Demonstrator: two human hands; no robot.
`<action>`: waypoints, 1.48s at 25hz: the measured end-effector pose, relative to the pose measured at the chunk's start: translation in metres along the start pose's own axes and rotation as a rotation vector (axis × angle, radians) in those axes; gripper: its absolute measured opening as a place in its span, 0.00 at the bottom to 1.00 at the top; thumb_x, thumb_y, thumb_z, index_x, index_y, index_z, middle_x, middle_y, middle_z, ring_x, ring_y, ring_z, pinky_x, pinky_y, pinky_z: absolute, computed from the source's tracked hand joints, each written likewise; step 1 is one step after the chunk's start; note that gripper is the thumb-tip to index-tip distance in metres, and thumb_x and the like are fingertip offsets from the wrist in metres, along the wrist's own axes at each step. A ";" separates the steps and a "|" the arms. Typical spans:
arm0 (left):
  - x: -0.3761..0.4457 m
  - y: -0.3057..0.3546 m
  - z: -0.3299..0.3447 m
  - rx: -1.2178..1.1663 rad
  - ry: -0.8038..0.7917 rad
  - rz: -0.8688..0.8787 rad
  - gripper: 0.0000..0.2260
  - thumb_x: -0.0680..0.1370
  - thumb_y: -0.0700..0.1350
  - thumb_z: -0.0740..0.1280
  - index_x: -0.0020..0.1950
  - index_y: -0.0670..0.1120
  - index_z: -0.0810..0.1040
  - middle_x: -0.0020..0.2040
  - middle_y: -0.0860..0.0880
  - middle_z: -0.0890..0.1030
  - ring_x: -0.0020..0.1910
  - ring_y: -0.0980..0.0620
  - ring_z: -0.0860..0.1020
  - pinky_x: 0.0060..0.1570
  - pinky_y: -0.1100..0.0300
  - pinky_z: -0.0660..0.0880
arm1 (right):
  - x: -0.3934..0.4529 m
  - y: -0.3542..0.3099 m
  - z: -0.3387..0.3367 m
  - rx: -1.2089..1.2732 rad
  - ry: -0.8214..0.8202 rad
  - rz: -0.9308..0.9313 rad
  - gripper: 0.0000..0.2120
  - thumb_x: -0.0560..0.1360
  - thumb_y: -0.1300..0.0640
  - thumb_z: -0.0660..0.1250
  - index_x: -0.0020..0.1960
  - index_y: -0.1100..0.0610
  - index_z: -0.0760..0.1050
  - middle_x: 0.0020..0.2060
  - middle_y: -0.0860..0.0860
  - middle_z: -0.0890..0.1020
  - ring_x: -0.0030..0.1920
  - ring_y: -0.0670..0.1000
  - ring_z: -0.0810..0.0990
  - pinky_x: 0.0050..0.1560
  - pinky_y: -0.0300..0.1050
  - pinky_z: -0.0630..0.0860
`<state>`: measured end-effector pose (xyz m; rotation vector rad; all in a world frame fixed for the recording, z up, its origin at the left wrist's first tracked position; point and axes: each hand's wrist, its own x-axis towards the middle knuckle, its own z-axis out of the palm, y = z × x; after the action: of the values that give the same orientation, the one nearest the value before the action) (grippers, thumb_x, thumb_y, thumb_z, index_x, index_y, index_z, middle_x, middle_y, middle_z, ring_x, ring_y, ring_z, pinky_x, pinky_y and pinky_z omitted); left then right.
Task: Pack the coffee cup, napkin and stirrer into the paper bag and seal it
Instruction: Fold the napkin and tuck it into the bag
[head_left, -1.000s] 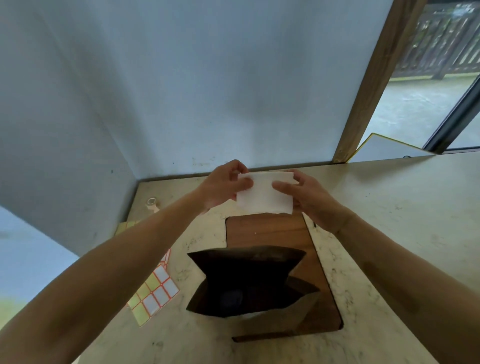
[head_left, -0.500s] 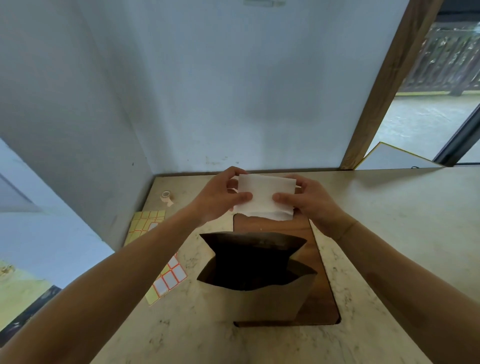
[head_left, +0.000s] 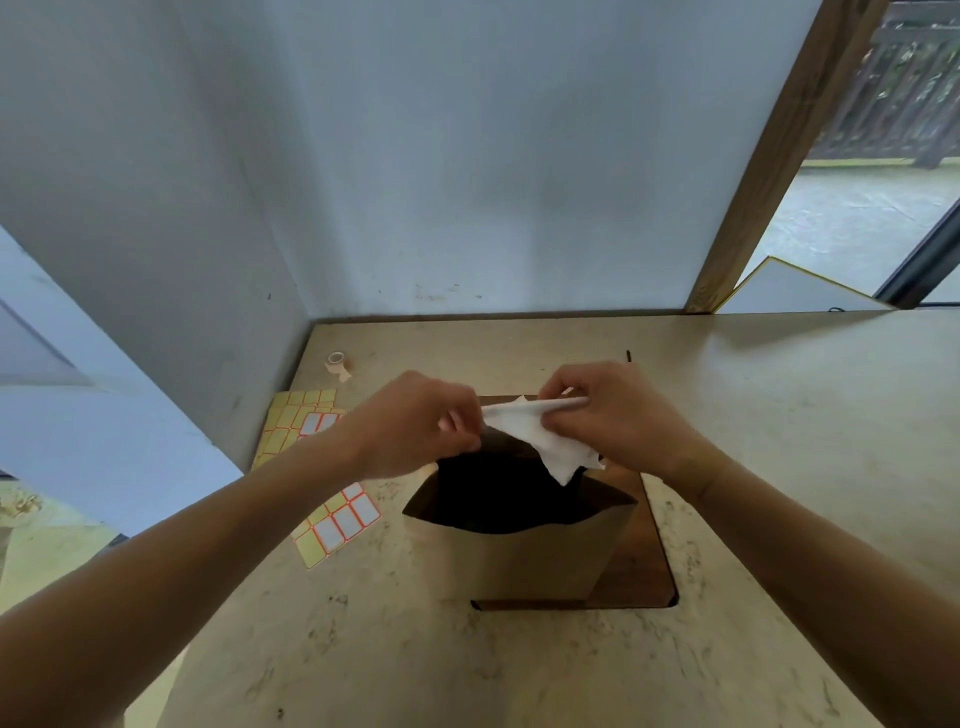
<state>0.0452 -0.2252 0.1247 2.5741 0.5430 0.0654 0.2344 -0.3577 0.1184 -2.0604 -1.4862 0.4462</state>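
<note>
Now both grips pinch napkin (head_left: 540, 434): left hand (head_left: 415, 421), right hand (head_left: 613, 415), above open paper bag (head_left: 524, 551).

Napkin (head_left: 545, 439) above open bag (head_left: 540, 561)

Counter (head_left: 779, 441): beige, marbled; sits in wall corner.
Inset panel (head_left: 644, 561): dark wood, centre of counter.
Paper bag (head_left: 540, 561): upright on panel, mouth open.
Label sheets (head_left: 337, 519): yellow/white, left of bag, flat on counter.
Tape roll (head_left: 337, 361): small, far-left, nr wall.
</note>
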 end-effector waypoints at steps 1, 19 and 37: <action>-0.003 0.003 0.003 0.112 -0.118 0.004 0.05 0.76 0.48 0.70 0.52 0.51 0.81 0.47 0.56 0.82 0.46 0.59 0.78 0.52 0.57 0.78 | -0.002 -0.005 0.003 -0.053 -0.041 -0.010 0.07 0.72 0.57 0.68 0.48 0.51 0.82 0.41 0.45 0.82 0.41 0.45 0.80 0.43 0.44 0.81; -0.001 0.006 0.039 0.692 -0.488 -0.058 0.54 0.59 0.76 0.68 0.77 0.52 0.56 0.78 0.46 0.58 0.76 0.44 0.54 0.74 0.46 0.50 | 0.000 -0.038 0.050 -0.516 -0.388 0.085 0.09 0.77 0.56 0.60 0.41 0.57 0.73 0.36 0.52 0.76 0.34 0.53 0.75 0.38 0.48 0.77; -0.002 -0.001 0.053 0.711 -0.448 0.005 0.59 0.60 0.76 0.67 0.79 0.50 0.42 0.80 0.41 0.46 0.78 0.41 0.43 0.75 0.41 0.40 | 0.043 0.018 0.100 -0.434 -0.625 0.468 0.13 0.79 0.60 0.62 0.63 0.61 0.74 0.60 0.59 0.77 0.61 0.57 0.76 0.60 0.47 0.73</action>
<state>0.0511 -0.2502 0.0782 3.1124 0.4342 -0.8212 0.2055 -0.2973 0.0307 -2.8034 -1.5096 1.1146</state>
